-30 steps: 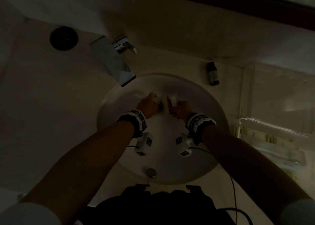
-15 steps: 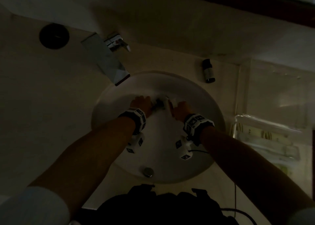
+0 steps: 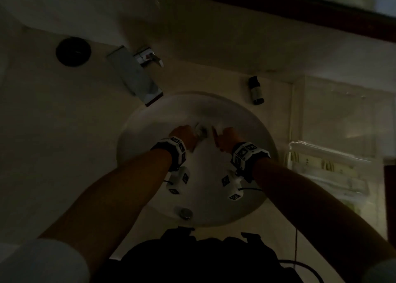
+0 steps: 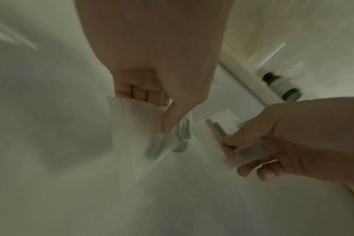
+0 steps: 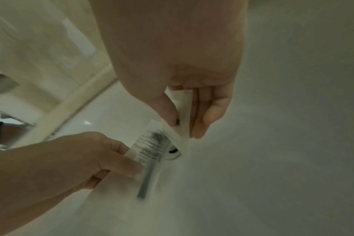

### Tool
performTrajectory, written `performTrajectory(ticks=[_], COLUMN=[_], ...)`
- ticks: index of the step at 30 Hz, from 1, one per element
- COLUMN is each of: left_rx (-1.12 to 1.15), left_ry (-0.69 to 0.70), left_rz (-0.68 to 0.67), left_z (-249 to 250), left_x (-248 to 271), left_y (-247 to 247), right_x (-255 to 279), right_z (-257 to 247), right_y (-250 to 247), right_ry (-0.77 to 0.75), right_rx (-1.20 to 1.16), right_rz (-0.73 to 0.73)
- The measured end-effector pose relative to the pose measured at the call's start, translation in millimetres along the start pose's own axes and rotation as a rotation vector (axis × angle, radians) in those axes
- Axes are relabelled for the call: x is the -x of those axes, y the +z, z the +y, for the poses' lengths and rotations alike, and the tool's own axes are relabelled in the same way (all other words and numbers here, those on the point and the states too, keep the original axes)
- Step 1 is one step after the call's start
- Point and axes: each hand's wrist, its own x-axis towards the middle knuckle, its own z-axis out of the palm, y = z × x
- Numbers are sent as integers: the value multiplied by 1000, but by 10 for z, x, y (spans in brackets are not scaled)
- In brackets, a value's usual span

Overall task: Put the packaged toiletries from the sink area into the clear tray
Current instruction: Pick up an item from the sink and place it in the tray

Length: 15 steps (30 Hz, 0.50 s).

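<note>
Both hands are down in the white sink basin (image 3: 246,197) near the drain. My left hand (image 3: 184,134) (image 4: 154,110) grips a flat white packet with grey print (image 4: 172,135) (image 5: 150,151) between the thumb and curled fingers. My right hand (image 3: 229,137) (image 5: 184,127) pinches a second small white packet (image 4: 222,127) (image 5: 182,108) between thumb and fingers. The two packets are close together but apart. The clear tray (image 3: 332,152) sits on the counter right of the sink, with several long packaged items lying in it.
A chrome faucet (image 3: 137,76) juts over the basin's far left rim. A small dark bottle (image 3: 256,89) lies on the counter behind the sink, and a black round object (image 3: 73,51) sits at the far left. The scene is dim.
Both hands stay low in the basin, each holding its packet. The packets have shifted only slightly between the hands, and the head view has moved a little.
</note>
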Motion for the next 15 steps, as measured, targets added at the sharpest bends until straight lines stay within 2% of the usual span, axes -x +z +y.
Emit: performTrajectory(ticks=[3, 10, 15], left_rx=[34, 75, 67], left_ry=[23, 44, 139], left_rz=[61, 180, 259], left_z=[12, 152, 304], left_x=[123, 384, 639], left_y=[-56, -129, -138], right_x=[136, 447, 798], right_z=[-17, 28, 67], right_y=[-61, -258, -501], right_ry=[-31, -187, -279], right_rx=[-20, 141, 171], right_rz=[18, 132, 167])
